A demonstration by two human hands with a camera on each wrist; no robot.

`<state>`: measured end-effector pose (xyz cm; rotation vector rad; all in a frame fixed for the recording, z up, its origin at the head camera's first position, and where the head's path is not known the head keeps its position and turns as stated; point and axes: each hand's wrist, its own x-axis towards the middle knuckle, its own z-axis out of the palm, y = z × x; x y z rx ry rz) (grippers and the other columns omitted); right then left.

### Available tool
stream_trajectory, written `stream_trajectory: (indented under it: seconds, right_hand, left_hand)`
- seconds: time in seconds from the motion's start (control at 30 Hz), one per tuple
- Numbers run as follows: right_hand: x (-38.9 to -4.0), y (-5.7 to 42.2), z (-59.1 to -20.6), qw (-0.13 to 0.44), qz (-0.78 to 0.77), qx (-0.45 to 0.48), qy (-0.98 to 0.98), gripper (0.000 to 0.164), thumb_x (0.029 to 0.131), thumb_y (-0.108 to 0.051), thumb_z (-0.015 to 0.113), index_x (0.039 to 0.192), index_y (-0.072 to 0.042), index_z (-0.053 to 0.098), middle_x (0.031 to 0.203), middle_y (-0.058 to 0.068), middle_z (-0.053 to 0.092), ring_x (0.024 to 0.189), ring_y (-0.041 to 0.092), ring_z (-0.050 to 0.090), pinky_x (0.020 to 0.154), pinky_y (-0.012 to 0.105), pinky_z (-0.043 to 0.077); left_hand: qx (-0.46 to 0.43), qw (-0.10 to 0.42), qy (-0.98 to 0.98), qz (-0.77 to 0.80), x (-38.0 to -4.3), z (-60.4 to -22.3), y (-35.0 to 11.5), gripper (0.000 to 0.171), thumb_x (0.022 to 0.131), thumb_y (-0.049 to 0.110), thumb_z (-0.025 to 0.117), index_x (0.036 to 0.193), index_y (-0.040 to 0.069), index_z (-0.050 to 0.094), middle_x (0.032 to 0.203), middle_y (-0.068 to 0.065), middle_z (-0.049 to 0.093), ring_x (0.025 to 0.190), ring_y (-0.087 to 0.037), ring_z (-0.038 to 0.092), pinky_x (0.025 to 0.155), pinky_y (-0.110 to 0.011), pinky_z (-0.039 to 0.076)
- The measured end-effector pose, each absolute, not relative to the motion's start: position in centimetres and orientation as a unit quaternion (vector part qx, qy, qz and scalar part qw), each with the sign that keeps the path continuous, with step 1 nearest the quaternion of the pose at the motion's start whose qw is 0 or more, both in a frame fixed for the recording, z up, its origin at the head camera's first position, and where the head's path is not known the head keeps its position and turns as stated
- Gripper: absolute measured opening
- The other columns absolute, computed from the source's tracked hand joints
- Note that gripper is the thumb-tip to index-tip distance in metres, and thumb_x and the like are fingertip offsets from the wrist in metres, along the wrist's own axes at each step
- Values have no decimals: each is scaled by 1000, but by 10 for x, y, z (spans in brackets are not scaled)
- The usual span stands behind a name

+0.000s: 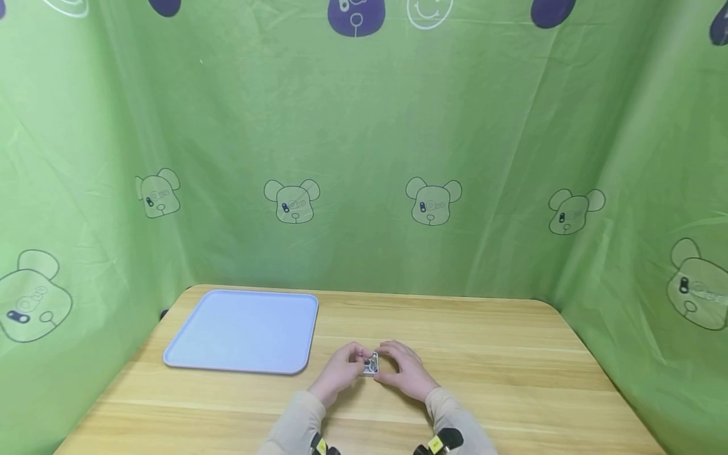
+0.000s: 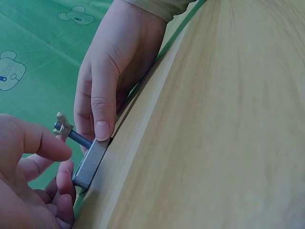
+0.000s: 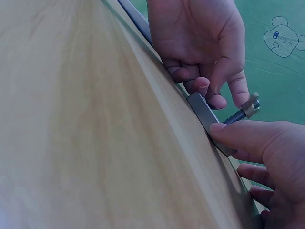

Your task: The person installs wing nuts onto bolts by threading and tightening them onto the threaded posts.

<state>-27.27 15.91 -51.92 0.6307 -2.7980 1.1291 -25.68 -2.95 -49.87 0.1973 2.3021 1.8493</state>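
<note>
1. The pale blue tray (image 1: 241, 332) is lying on the bench (image 1: 489, 360), toward its left side, with its flat floor facing up.
2. The block (image 2: 91, 164) is sitting on the bench between my hands, to the right of the tray and apart from it.
3. A threaded bolt (image 2: 80, 139) is sticking up from the block, carrying a winged nut (image 2: 63, 128) near its top.
4. My right hand (image 1: 408, 371) is gripping the block's right side, my thumb (image 3: 238, 136) pressing on its near edge.
5. My left hand (image 1: 338, 370) is bending its fingers (image 3: 203, 84), partly spread, around the block's left end; whether they are grasping anything, I cannot tell.
</note>
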Motion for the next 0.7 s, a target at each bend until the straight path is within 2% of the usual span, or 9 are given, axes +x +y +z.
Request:
stream_trajectory:
  seconds: [0.27,0.53,0.7]
  right_hand:
    - [-273,160,-519,30,361,205,-909,57,80,-36,75,127,-8,59,141,19,51,135,43,41,112,66,21]
    - [-272,159,-518,28,363,207,-908,57,80,-35,75,127,-8,59,141,19,51,136,43,40,112,67,20]
    - [-271,159,-517,26,362,206,-909,55,80,-34,75,126,-8,60,141,19,51,136,43,40,112,67,20]
  left_hand:
    - [92,88,778,615,-257,-497,-31,28,77,8,73,105,7,65,89,-2,54,85,-17,49,72,-29,38]
    - [94,87,781,611,-258,-498,-30,22,83,16,73,103,9,67,87,-1,55,80,-16,48,64,-28,37]
    - [96,79,784,608,-259,-499,-30,19,86,16,70,103,9,68,88,-2,58,82,-15,50,69,-28,38]
